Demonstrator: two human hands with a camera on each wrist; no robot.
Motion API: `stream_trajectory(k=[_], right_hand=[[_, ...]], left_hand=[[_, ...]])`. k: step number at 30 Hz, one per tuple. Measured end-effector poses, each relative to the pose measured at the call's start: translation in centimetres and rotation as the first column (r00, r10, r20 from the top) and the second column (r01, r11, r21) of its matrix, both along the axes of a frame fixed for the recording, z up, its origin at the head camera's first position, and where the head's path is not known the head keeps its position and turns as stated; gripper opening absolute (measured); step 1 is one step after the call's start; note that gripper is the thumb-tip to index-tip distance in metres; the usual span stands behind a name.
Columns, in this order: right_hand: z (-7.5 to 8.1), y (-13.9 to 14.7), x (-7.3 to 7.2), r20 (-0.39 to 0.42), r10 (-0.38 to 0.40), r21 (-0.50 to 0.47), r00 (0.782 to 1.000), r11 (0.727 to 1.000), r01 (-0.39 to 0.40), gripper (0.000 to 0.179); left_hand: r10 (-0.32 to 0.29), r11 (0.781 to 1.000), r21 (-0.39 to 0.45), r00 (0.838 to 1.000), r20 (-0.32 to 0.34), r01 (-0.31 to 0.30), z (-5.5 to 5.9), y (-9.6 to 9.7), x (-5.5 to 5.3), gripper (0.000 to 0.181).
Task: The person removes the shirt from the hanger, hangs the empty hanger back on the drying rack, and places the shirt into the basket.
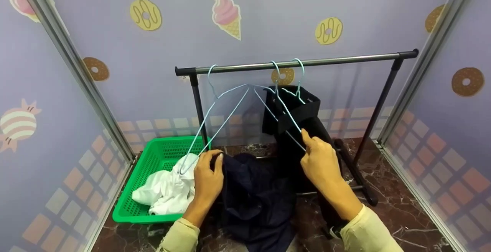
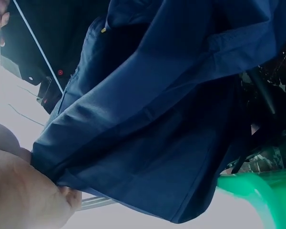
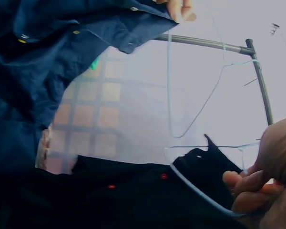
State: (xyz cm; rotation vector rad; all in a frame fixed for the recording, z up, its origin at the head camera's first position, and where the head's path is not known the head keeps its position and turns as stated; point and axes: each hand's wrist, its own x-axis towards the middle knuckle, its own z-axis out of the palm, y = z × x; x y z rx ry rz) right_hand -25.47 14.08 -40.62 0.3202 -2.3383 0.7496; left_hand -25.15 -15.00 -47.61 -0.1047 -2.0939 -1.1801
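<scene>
Garment in dark navy folds

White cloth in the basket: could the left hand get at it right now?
Probably not yet: the left hand looks close to the white cloth, but pinches the blue garment, and a hanger crosses in front.

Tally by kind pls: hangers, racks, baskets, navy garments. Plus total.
Hangers: 3 (left hanger, middle hanger, right hanger)
Rack: 1
Green basket: 1
Navy garment: 1
Total: 6
</scene>
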Motion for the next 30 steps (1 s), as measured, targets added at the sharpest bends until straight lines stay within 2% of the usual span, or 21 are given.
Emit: stream_trajectory(k=[6, 11, 15, 17, 18, 20, 21, 23, 26, 28, 30], right_hand=[[0.7, 0.5, 0.2, 0.043, -0.003, 0.065, 0.999, 0.998, 0.000, 0.063], [1.1, 0.7, 0.0, 0.094, 0.004, 0.085, 0.996, 0.996, -0.012, 0.065], [1.2, 0.4, 0.1, 0.130, 0.004, 0.088, 0.992, 0.996, -0.016, 0.066], [1.1, 0.1, 0.2, 0.129, 0.001, 0.095, 0.992, 0.995, -0.013, 0.066], [1.1, 0.0, 0.2, 0.128, -0.001, 0.097, 0.992, 0.995, -0.012, 0.067], [1.0, -0.1, 0.2, 0.119, -0.009, 0.113, 0.993, 0.994, -0.004, 0.067], [0.9, -0.1, 0.2, 0.118, -0.014, 0.116, 0.993, 0.993, 0.000, 0.067], [0.8, -0.2, 0.1, 0.120, -0.020, 0.118, 0.993, 0.993, 0.006, 0.067], [0.7, -0.2, 0.0, 0.113, -0.025, 0.120, 0.993, 0.993, 0.011, 0.068], [0.7, -0.3, 0.0, 0.105, -0.024, 0.123, 0.994, 0.992, 0.011, 0.068], [0.6, -0.3, 0.0, 0.099, -0.022, 0.125, 0.995, 0.992, 0.010, 0.068]], left_hand=[[-0.001, 1.000, 0.010, 1.000, 0.011, 0.001, -0.3, 0.9, -0.4, 0.012], [-0.001, 1.000, 0.010, 0.999, 0.044, 0.000, -1.6, 2.1, -1.0, 0.011], [-0.007, 1.000, -0.028, 0.991, 0.137, 0.011, -3.7, 3.0, -1.8, 0.009], [-0.021, 0.998, -0.048, 0.976, 0.217, 0.032, -4.9, 3.4, -2.3, 0.011], [-0.031, 0.997, -0.060, 0.964, 0.265, 0.048, -5.5, 3.5, -2.5, 0.014], [-0.060, 0.993, -0.076, 0.927, 0.371, 0.095, -6.8, 3.8, -2.8, 0.026], [-0.074, 0.989, -0.088, 0.902, 0.425, 0.123, -7.3, 3.9, -2.9, 0.035], [-0.095, 0.978, -0.107, 0.842, 0.530, 0.177, -8.5, 4.0, -3.1, 0.057], [-0.088, 0.961, -0.138, 0.738, 0.669, 0.239, -10.1, 4.2, -3.3, 0.093], [-0.062, 0.949, -0.160, 0.658, 0.751, 0.272, -10.8, 4.3, -3.3, 0.112], [-0.027, 0.929, -0.192, 0.575, 0.818, 0.317, -11.5, 4.4, -3.4, 0.122]])
